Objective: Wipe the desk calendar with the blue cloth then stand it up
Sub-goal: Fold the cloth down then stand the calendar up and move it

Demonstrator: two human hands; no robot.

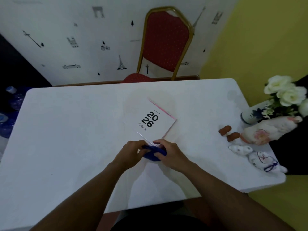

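A white desk calendar [150, 120] printed "2026 Calendar" lies flat on the white table [66, 130], turned at an angle, its pink-edged binding toward the far right. Just in front of its near corner, a bunched blue cloth [154, 153] is held between both hands. My left hand [129, 155] grips the cloth's left side. My right hand [171, 155] closes over its right side, the fingertips reaching the calendar's near corner. Part of the cloth is hidden by the fingers.
On the table's right side stand a vase of white flowers [283, 100], a pale ceramic figure [268, 130], two brown mushroom ornaments [229, 133] and two small white figurines [255, 158]. A red chair [165, 44] stands behind the far edge.
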